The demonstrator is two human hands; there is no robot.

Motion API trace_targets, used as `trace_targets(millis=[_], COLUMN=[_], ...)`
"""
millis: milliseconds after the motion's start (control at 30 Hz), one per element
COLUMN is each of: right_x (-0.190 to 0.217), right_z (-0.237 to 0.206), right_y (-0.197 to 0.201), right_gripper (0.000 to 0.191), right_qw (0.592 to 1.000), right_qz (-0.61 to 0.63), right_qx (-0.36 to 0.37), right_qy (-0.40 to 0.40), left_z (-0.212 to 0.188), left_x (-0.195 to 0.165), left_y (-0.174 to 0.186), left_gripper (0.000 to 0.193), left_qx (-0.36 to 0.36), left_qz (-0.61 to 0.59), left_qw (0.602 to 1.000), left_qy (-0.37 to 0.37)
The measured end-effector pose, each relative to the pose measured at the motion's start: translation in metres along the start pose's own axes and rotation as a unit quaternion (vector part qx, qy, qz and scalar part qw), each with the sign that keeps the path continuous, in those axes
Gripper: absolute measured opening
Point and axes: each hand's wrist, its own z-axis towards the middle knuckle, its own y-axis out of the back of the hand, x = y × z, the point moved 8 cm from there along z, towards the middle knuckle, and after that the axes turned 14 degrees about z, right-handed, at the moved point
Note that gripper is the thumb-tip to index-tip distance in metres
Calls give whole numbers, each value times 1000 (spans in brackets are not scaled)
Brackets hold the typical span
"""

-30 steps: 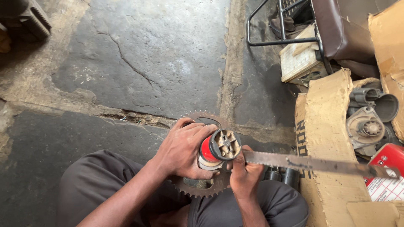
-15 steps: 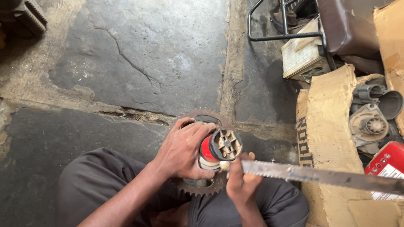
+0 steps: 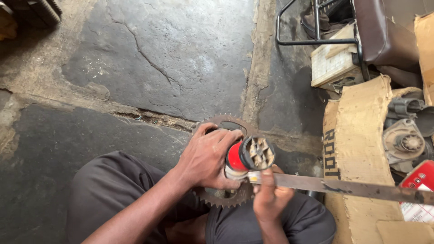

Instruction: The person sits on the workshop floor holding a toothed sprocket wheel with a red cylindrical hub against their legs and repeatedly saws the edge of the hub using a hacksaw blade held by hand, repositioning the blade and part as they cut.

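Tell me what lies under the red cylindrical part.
Beneath the red cylindrical part sits a rusty toothed sprocket; its teeth show above and below the left hand. Hand and part cover its middle, so what it rests on is hidden.

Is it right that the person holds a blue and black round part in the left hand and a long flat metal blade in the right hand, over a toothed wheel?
Not quite: the round part is red and black, not blue. The head view shows the left hand gripping it, the right hand holding the long flat metal blade, and the toothed wheel beneath them.
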Motion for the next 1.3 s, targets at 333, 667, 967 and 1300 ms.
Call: trace_targets(millis=[333,667,967,1300], right_x=[1,3,7,-6], right_z=[2,2,-23,16], right_y=[21,43,39,26], right_gripper=[25,30,25,32], right_qw=[991,995,994,1000], right_qz=[108,46,-43,-18], right_qx=[-72,-87,-56,16], right_qy=[-5,-3,78,-19], left_z=[-6,-8,-1,0], left_x=[-5,-8,-9,-7], left_y=[10,7,7,12], left_gripper=[104,102,100,100], left_qx=[-11,-12,-23,-33], left_qz=[-12,-25,-34,-29], left_qw=[1000,999,999,999], left_qy=[-10,-19,-11,-13])
